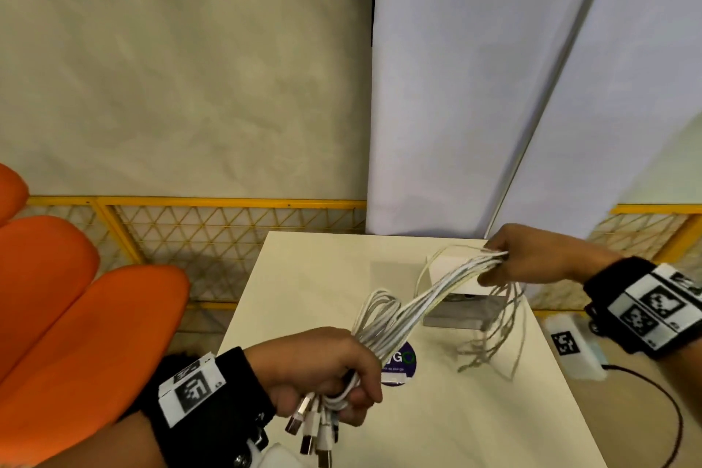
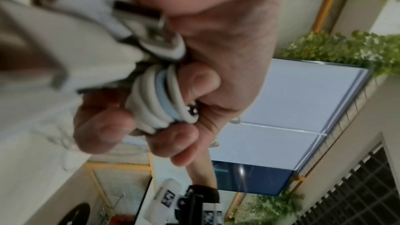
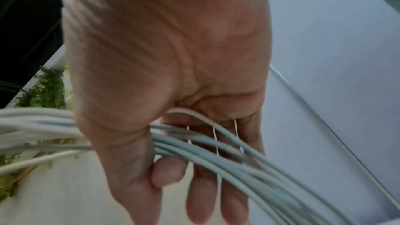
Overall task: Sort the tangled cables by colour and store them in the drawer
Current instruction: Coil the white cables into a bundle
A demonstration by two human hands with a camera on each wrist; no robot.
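A bundle of white cables [image 1: 429, 300] stretches between my two hands above the white table [image 1: 311, 277]. My left hand [image 1: 334, 372] grips the plug end, fingers curled round the cables [image 2: 155, 98], and several USB plugs [image 1: 311, 426] hang below the fist. My right hand [image 1: 505, 262] holds the far part of the bundle near the table's back right; the cables [image 3: 216, 145] run across its fingers under the thumb. Loose thin ends [image 1: 494, 334] dangle below the right hand. A small white drawer box [image 1: 456, 300] stands on the table behind the bundle, partly hidden.
A round purple sticker [image 1: 404, 363] lies on the table under the cables. Orange seats [image 1: 76, 296] stand at the left. A yellow mesh fence [image 1: 212, 232] and white panels [image 1: 437, 87] are behind the table. A white device [image 1: 573, 346] with a black lead sits at the right.
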